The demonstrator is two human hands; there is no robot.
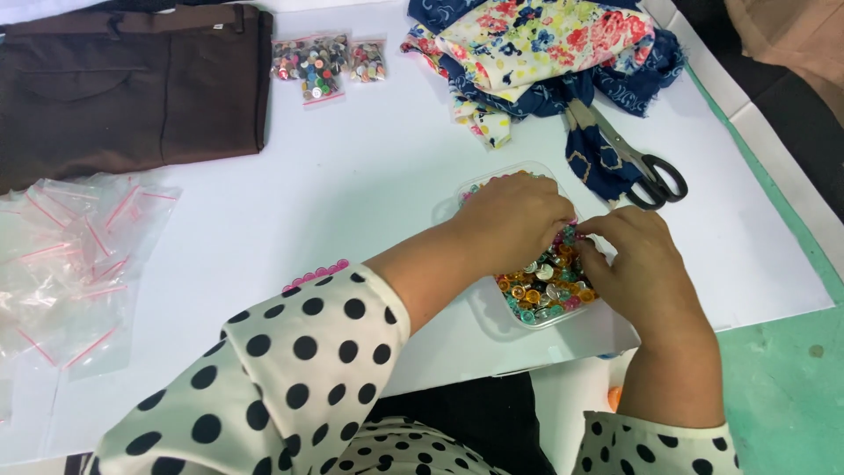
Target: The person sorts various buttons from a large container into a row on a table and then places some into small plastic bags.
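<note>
A clear plastic box (pixel 492 310) full of small colourful buttons (pixel 545 286) sits on the white table near me. My left hand (pixel 510 215) reaches into the box from the left, fingers curled down among the buttons. My right hand (pixel 642 268) rests at the box's right side, fingertips pinched together over the buttons, close to the left hand. What either hand grips is hidden by the fingers. Both arms wear white sleeves with black dots.
Scissors (pixel 646 167) lie beside a pile of floral and navy fabric (pixel 545 53) at the back right. Two small bags of buttons (pixel 321 62) sit at the back centre. Dark brown trousers (pixel 132 84) lie back left. Empty zip bags (pixel 70 264) are heaped left.
</note>
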